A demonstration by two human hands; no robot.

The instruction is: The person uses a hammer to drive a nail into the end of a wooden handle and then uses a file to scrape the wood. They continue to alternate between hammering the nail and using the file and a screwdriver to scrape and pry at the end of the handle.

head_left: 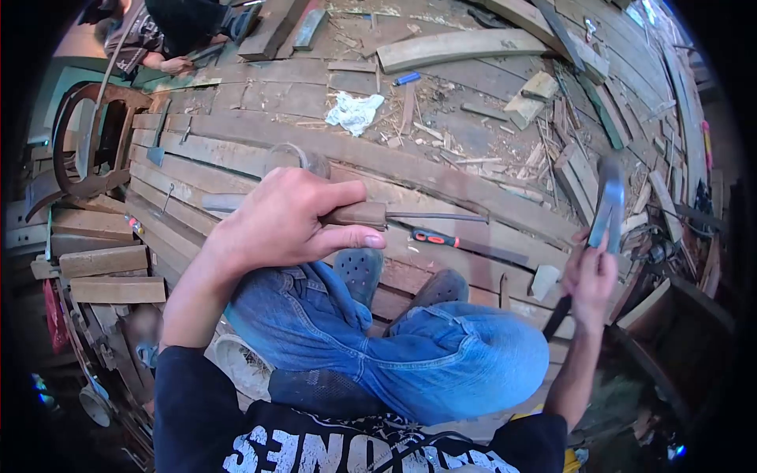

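My left hand (288,217) is closed around the wooden handle (359,214) of a tool, above my left knee. A thin dark metal rod (438,217) sticks out of the handle to the right, and a flat grey piece (223,202) shows left of the hand. At the right, my right hand (591,280) grips a hammer (609,197), its shiny metal head up and its black grip end pointing down. Beyond my shoes, a red-and-black screwdriver handle (435,237) lies on the planks.
Wood offcuts and shavings litter the floor around a white crumpled cloth (354,113) and a blue lighter-like object (407,78). A curved timber (465,49) lies farther off. At the left stands a curved wooden frame (91,142); another person's hand (175,65) is at the upper left.
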